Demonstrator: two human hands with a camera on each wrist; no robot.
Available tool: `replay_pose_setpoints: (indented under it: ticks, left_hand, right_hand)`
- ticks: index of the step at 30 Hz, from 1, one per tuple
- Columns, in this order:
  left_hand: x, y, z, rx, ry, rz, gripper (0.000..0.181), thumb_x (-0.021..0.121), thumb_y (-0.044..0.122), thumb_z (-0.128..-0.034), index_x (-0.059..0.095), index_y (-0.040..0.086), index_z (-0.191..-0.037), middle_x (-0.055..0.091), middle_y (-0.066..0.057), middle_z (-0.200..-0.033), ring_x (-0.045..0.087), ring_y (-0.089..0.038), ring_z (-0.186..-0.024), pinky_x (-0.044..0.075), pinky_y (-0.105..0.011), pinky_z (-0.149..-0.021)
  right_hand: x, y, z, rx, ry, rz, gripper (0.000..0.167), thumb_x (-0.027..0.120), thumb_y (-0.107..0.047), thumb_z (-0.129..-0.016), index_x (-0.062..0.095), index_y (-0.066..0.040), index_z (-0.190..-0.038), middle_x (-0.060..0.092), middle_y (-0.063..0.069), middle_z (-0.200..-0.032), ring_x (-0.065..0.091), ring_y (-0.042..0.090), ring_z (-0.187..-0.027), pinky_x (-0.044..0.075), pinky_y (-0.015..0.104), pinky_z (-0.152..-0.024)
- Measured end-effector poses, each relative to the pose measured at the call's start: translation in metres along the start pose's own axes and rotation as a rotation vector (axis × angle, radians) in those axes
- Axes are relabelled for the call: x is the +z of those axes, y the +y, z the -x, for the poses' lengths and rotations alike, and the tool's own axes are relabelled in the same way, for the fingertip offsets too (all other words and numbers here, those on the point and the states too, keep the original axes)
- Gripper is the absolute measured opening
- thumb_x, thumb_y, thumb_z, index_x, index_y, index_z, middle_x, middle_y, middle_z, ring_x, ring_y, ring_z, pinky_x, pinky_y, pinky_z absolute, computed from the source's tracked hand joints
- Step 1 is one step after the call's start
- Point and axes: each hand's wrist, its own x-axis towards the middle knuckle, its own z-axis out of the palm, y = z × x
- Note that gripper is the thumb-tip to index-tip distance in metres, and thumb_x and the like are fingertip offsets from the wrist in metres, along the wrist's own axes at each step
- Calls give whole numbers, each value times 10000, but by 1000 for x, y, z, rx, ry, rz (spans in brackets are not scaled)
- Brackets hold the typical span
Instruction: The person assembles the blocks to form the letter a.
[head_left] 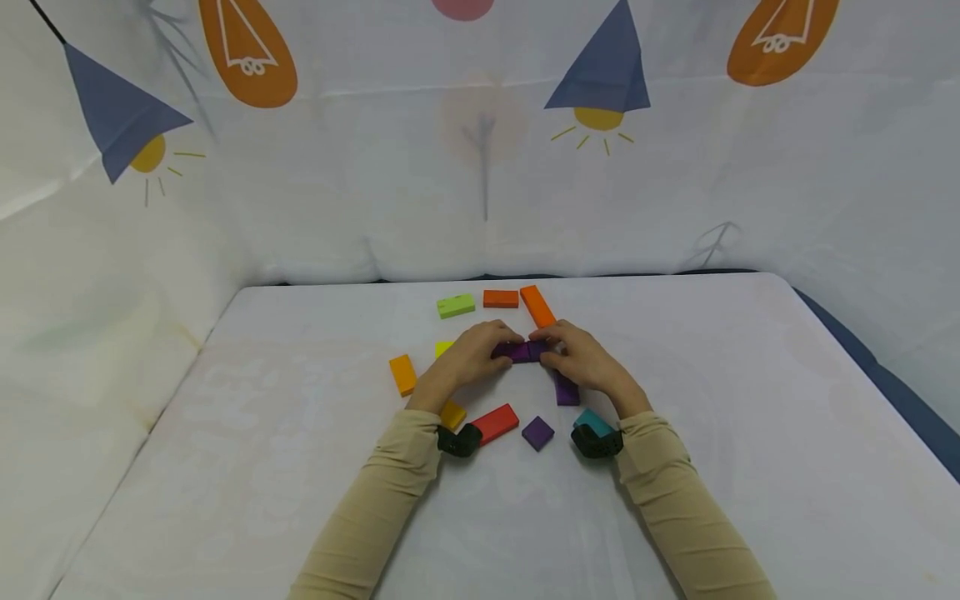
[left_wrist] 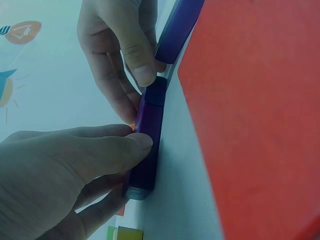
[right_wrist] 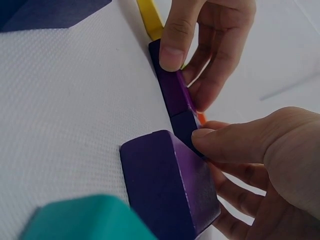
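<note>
Near the table's middle, my left hand (head_left: 471, 352) pinches a long purple block (head_left: 512, 353) between thumb and fingers. My right hand (head_left: 588, 358) pinches a small dark purple block (right_wrist: 183, 129) with thumb and fingertips. The two blocks touch end to end in one line, seen closely in both wrist views. Another purple block (head_left: 567, 392) lies just under my right hand, at an angle to that line. An orange block (head_left: 537, 305) slants away behind the right fingers. Part of a yellow block (head_left: 443, 347) shows behind the left hand.
Closer to me lie a red block (head_left: 497, 423), a small purple block (head_left: 537, 433) and a teal block (head_left: 594, 421) partly behind the right wrist camera. Amber blocks (head_left: 402, 375) lie at left. A green block (head_left: 456, 306) and an orange-red block (head_left: 501, 298) are farther back.
</note>
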Motion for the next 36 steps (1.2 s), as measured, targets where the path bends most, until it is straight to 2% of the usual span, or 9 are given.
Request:
replay_pose_setpoints:
  ticks: [7,13,20,28,36]
  left_hand:
    - [-1,1,1,-11,-6,13,358,647,131,-893,611,109,-1249,608,-67,-1206,548,-196,-1086,435,-331,-1001]
    - [-5,0,2,-18,6,28,398,659,166,-888,590,126,-1277,596,-53,-1232,551,-183,-1090,435,-326,-1011]
    - [-18,-7,9,-87,39,69,389,665,166,-882,600,137,-1265,574,-36,-1297,500,-207,-1230,385,-377,-1075]
    - [-27,-19,17,-112,22,103,428,664,194,-880,574,126,-1294,536,-62,-1349,450,-250,-1291,344,-429,-1104]
    - [-32,-29,24,-215,-15,114,456,676,189,-870,563,142,-1309,512,-72,-1358,499,-258,-1224,407,-436,-1042]
  right_hand:
    - [-1,0,1,-1,0,4,329,562,-79,-924,576,-75,-1253,547,144,-1188,537,302,-1049,473,463,-893]
    - [-2,2,3,-25,2,-28,359,557,-79,-928,543,-51,-1286,540,154,-1249,532,317,-1110,467,488,-938]
    - [-5,4,4,-47,13,-71,365,537,-102,-946,508,-29,-1302,526,178,-1294,521,335,-1147,455,496,-970]
    - [-7,5,5,-39,11,-66,372,528,-134,-957,498,-31,-1314,519,189,-1304,515,338,-1161,453,495,-975]
    - [-10,8,6,-46,5,-74,377,535,-134,-952,499,-9,-1306,525,192,-1289,516,339,-1161,450,493,-977]
